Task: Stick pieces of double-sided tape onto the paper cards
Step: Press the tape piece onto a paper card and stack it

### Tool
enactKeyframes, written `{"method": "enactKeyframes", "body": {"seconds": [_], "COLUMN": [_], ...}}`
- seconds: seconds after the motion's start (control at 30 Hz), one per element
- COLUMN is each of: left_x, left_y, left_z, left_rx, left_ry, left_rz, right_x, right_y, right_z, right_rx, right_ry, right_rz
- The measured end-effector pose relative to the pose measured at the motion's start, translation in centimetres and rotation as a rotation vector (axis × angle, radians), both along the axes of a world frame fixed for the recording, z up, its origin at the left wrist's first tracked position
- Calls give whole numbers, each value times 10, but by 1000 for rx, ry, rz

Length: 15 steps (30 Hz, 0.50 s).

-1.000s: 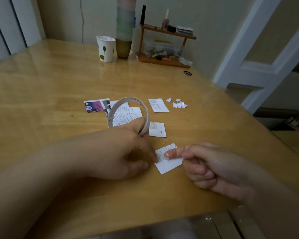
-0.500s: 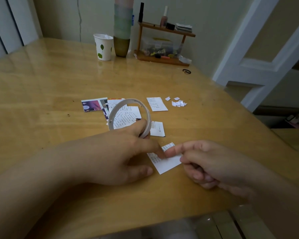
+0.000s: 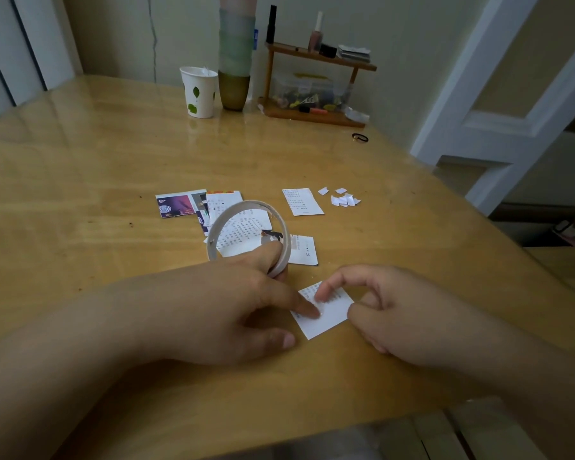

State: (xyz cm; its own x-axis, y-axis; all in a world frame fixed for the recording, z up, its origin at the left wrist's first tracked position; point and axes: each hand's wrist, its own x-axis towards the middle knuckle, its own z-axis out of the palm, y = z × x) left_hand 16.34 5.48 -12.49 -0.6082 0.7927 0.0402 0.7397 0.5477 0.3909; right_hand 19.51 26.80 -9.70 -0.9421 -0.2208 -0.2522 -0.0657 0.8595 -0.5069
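Card (image 3: 326, 312) lies flat on the bench (image 3: 80, 180), between both hands. Left hand (image 3: 233, 303) grips the tape roll (image 3: 249, 234) while a fingertip pins the card; right hand (image 3: 392, 313) presses it with its forefinger, other fingers curled loosely, holding nothing. Risk: tape pulled off the roll drags the light card askew, or sticks to a fingertip.

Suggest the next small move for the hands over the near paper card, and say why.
Probably the right hand should rub its index fingertip along the tape on the near paper card, pressing it flat. The left hand holds the tape roll on its thumb and pins the card with its index fingertip, and the right index fingertip rests on the card's top. Whether the tape is torn off cannot be told.
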Motion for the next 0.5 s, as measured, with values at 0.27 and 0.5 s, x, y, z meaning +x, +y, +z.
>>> {"method": "enactKeyframes", "body": {"seconds": [0.27, 0.5], "left_x": [2, 2], "left_y": [-1, -2], "left_z": [3, 5], "left_rx": [-53, -84], "left_ry": [-32, -38], "left_rz": [14, 10], "right_x": [16, 17], "right_y": [-2, -4], "right_z": [-2, -9], "right_rx": [322, 518], "right_ry": [370, 461], "right_rz": [152, 165]}}
